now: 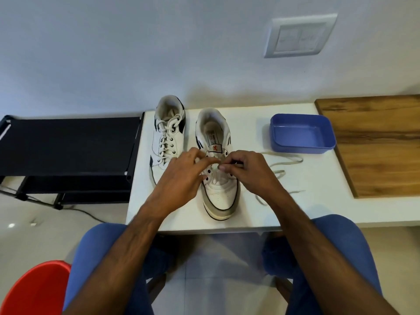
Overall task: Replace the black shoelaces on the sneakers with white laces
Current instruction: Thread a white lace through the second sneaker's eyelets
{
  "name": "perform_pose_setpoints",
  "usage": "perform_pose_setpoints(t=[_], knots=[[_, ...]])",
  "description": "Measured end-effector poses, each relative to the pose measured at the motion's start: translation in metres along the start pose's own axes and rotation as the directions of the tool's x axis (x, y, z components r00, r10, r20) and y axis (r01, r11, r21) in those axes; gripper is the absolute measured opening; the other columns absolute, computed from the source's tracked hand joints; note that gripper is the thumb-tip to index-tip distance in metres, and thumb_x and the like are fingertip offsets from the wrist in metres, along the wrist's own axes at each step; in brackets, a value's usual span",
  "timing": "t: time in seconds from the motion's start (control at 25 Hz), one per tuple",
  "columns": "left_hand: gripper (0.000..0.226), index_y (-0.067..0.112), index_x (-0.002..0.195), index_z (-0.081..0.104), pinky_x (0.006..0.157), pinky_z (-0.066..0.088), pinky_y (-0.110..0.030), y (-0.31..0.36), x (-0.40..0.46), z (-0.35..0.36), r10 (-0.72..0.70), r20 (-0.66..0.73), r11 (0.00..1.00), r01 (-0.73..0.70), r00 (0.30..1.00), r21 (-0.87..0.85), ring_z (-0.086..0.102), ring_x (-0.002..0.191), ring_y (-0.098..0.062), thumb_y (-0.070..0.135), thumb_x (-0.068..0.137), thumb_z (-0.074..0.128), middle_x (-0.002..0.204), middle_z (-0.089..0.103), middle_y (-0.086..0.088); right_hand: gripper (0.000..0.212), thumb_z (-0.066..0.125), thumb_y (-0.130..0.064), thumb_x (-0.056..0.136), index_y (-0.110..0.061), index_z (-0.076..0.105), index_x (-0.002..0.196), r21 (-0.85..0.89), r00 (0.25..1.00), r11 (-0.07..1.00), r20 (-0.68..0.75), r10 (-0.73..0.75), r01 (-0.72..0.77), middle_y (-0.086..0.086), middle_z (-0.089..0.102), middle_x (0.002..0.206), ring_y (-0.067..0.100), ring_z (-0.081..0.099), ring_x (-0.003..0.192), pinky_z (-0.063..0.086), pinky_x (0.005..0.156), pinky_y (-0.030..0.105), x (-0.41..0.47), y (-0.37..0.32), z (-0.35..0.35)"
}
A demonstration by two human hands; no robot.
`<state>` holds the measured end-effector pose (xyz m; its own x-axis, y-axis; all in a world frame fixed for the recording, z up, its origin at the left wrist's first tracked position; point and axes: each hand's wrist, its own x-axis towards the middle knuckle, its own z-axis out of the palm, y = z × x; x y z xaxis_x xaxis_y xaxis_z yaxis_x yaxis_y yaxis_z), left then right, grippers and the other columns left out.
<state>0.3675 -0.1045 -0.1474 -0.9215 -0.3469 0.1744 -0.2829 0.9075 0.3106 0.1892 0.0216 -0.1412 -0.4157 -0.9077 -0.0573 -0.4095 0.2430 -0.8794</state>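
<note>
Pinching white lace (281,165) over sneaker (219,196), both hands (246,172) meeting

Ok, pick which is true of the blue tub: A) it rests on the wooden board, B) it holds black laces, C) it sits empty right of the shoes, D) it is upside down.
C: the blue tub stands upright on the white table, right of both shoes, its inside bare.

White tabletop (250,214), 2 white sneakers side by side toward its left edge, laced sneaker (167,137) at the far left corner, right sneaker (217,169) beside it, loose white lace (281,164) trailing right, blue tray (301,134) near the far edge, wooden board (377,144) at the right edge.
</note>
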Motion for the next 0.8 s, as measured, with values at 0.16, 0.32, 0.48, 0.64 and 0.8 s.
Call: perform_pose_setpoints(t=[0.16, 0.32, 0.48, 0.64, 0.8], knots=[[0.046, 0.031, 0.124, 0.061, 0.079, 0.038, -0.041, -0.010, 0.006, 0.006, 0.052, 0.029, 0.976, -0.056, 0.998, 0.209, 0.055, 0.102, -0.024, 0.025, 0.083, 0.081, 0.118, 0.052, -0.001, 0.012, 0.074, -0.014, 0.090, -0.021, 0.079, 0.098, -0.179, 0.998, 0.983, 0.065, -0.013, 0.024, -0.008, 0.071, 0.096, 0.009, 0.065, 0.092, 0.053, 0.087, 0.027, 0.000, 0.000, 0.005], [0.033, 0.028, 0.113, 0.057, 0.080, 0.038, -0.041, -0.017, 0.007, 0.004, 0.082, 0.039, 0.985, -0.087, 0.996, 0.147, 0.060, 0.093, -0.022, 0.023, 0.087, 0.077, 0.105, 0.057, 0.003, 0.012, 0.072, -0.023, 0.091, -0.025, 0.078, 0.102, -0.407, 0.994, 0.910, 0.101, -0.044, 0.082, -0.006, 0.062, 0.103, 0.013, 0.060, 0.095, 0.054, 0.080, 0.039, 0.001, 0.000, 0.012], [0.020, 0.024, 0.112, 0.059, 0.081, 0.046, -0.036, -0.021, 0.006, 0.004, 0.042, 0.125, 0.991, -0.026, 0.991, -0.128, 0.059, 0.095, -0.016, 0.021, 0.094, 0.068, 0.104, 0.058, 0.007, 0.014, 0.068, -0.025, 0.094, -0.025, 0.077, 0.104, -0.520, 0.992, 0.847, 0.111, -0.056, 0.106, -0.005, 0.058, 0.105, 0.016, 0.054, 0.103, 0.052, 0.078, 0.039, 0.001, -0.003, 0.014], [0.018, 0.016, 0.109, 0.061, 0.081, 0.051, -0.027, -0.026, 0.003, 0.004, 0.051, 0.102, 0.963, -0.022, 0.994, -0.269, 0.058, 0.095, -0.010, 0.016, 0.093, 0.070, 0.103, 0.058, 0.005, 0.012, 0.070, -0.023, 0.092, -0.024, 0.078, 0.102, -0.518, 0.986, 0.840, 0.111, -0.123, 0.163, -0.005, 0.065, 0.105, 0.021, 0.056, 0.103, 0.049, 0.082, 0.038, 0.001, -0.011, 0.022], [0.021, 0.013, 0.105, 0.062, 0.082, 0.048, -0.023, -0.027, 0.001, 0.004, 0.047, 0.063, 0.949, -0.025, 0.997, -0.313, 0.057, 0.094, -0.007, 0.011, 0.089, 0.076, 0.099, 0.060, 0.005, 0.011, 0.071, -0.021, 0.091, -0.022, 0.078, 0.098, -0.505, 0.986, 0.847, 0.097, -0.138, 0.168, -0.006, 0.064, 0.101, 0.021, 0.055, 0.100, 0.042, 0.075, 0.031, 0.003, -0.012, 0.026]])
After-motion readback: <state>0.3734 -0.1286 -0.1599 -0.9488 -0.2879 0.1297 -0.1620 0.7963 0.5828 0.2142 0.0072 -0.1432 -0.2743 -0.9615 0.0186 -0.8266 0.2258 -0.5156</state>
